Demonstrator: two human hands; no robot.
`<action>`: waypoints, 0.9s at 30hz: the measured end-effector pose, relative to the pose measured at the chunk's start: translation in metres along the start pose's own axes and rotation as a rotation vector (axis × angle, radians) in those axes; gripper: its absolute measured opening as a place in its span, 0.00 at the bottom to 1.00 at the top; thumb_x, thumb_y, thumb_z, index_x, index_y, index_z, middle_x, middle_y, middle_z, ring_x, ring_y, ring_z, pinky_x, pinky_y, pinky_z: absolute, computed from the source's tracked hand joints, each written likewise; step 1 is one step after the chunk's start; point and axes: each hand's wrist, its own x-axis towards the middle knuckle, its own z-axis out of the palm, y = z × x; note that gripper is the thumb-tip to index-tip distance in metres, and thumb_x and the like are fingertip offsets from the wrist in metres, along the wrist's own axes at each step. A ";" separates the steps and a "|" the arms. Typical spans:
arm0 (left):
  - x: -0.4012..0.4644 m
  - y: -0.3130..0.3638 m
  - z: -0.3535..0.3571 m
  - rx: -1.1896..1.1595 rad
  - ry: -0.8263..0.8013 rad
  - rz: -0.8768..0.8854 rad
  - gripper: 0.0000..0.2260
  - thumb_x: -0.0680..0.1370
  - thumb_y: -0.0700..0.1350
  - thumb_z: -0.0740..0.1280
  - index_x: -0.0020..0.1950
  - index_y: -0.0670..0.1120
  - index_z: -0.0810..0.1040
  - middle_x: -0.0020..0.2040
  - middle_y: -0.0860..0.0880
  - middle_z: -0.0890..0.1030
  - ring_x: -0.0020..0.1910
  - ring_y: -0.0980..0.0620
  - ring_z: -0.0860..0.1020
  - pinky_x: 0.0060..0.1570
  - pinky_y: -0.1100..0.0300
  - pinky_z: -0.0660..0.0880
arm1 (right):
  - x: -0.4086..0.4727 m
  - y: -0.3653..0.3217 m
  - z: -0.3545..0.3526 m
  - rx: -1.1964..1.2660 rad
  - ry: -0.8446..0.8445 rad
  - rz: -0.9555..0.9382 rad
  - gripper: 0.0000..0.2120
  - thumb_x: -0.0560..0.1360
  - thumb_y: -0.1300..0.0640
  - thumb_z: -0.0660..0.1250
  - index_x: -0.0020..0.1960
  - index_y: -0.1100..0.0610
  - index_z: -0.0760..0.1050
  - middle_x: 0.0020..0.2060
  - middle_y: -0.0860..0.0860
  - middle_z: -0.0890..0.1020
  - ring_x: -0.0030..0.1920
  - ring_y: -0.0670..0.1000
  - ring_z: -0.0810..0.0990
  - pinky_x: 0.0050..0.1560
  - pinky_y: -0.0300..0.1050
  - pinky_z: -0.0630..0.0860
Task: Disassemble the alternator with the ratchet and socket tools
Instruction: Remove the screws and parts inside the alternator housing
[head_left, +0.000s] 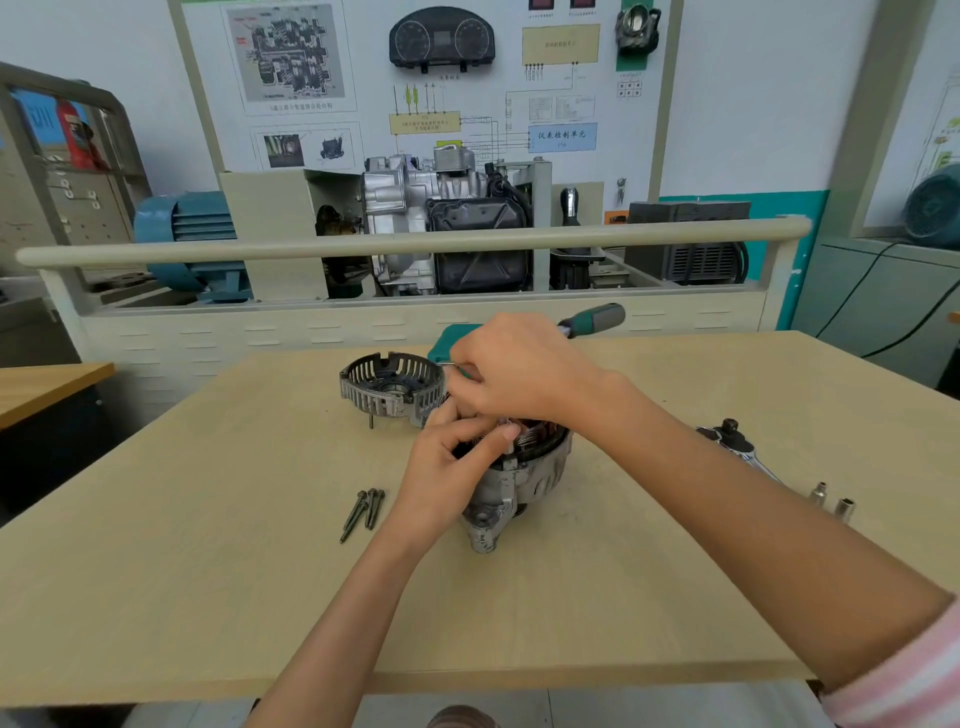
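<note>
Nearest us, our left hand (447, 457) curls on the alternator (514, 478) mid-table; our right hand (514, 374) grips a screwdriver (592, 319) above it; beyond lies the removed cover (389, 387); next, we judge, prying the stator free.

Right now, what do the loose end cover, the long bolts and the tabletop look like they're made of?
End cover: probably cast aluminium, dull grey with moulded slots. Long bolts: dark steel, apparently, thin with a dull sheen. Tabletop: pale wood-look laminate or board, matte with faint grain.
</note>
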 end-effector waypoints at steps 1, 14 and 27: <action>0.000 -0.001 0.001 -0.016 0.019 -0.002 0.12 0.74 0.42 0.70 0.39 0.60 0.82 0.46 0.57 0.78 0.51 0.65 0.73 0.52 0.75 0.66 | 0.000 -0.002 0.001 -0.031 0.008 0.053 0.19 0.76 0.51 0.57 0.29 0.54 0.60 0.24 0.47 0.64 0.26 0.48 0.62 0.26 0.41 0.55; -0.003 0.003 0.002 0.073 -0.010 -0.035 0.09 0.77 0.44 0.67 0.41 0.58 0.80 0.50 0.52 0.77 0.57 0.58 0.71 0.57 0.67 0.66 | 0.004 0.002 0.005 -0.093 0.016 0.026 0.17 0.76 0.50 0.57 0.30 0.55 0.62 0.25 0.47 0.65 0.28 0.50 0.66 0.26 0.41 0.54; -0.002 0.000 0.008 0.017 0.061 -0.033 0.10 0.74 0.38 0.70 0.42 0.54 0.83 0.45 0.55 0.77 0.50 0.62 0.73 0.53 0.70 0.69 | 0.003 -0.016 0.014 -0.209 0.080 0.420 0.18 0.76 0.57 0.59 0.29 0.54 0.59 0.24 0.49 0.63 0.23 0.49 0.60 0.25 0.38 0.53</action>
